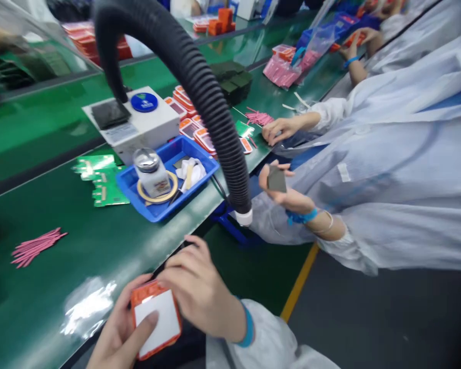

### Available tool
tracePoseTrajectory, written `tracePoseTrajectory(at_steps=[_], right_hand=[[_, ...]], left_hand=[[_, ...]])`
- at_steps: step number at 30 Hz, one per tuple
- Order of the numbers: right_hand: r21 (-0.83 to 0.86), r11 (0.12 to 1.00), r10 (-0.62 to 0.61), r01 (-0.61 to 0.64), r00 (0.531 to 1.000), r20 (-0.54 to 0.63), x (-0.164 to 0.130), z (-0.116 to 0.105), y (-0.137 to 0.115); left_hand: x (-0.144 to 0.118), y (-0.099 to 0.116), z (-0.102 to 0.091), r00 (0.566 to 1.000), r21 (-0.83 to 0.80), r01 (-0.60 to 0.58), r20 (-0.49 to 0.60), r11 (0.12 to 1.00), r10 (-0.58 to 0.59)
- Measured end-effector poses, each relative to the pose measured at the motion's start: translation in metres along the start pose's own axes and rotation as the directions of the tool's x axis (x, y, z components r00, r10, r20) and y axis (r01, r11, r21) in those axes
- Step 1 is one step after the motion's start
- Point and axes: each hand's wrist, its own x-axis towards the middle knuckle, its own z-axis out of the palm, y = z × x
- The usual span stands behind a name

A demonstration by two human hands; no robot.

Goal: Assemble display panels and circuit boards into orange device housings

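My left hand (125, 325) grips a small orange plastic case (176, 330) with a white panel set in it, the thumb lying across the panel. The case is held low in front of me, by the belt's near edge. Curled at the upper right corner of the case is my right hand (205, 292), with its thumb and index finger closed on the rim and the other fingers raised. Whether something small sits between those fingertips is hidden. A blue band circles my right wrist.
A blue tray (138, 202) holds a metal-topped bottle (152, 174). Nearby are green circuit boards (109, 187), pink strips (38, 247) and a white box (153, 123). A black hose (211, 97) arches overhead. At right, a co-worker's hand (292, 197) holds a dark square piece.
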Motion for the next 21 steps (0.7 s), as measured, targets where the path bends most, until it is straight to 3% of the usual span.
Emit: tracePoseTrajectory(at_steps=[4, 7, 15, 21], right_hand=[[-0.032, 0.999, 0.029, -0.032, 0.994, -0.109, 0.008, -0.019, -0.004], [-0.079, 0.996, -0.048, 0.041, 0.995, -0.087, 0.013, -0.022, -0.015], [-0.179, 0.957, -0.209, 0.227, 0.972, 0.11, 0.027, 0.005, -0.05], [-0.209, 0.932, -0.267, 0.295, 0.952, 0.152, 0.032, 0.019, -0.067]], left_hand=[[-0.019, 0.014, 0.011, 0.987, -0.074, -0.083, 0.132, 0.994, 0.092], [-0.024, 0.014, 0.004, 0.979, -0.131, -0.105, 0.162, 0.986, 0.126], [-0.029, 0.006, -0.036, 0.981, -0.246, -0.111, 0.128, 0.963, 0.146], [-0.034, -0.006, -0.057, 0.972, -0.306, -0.175, 0.098, 0.936, 0.214]])
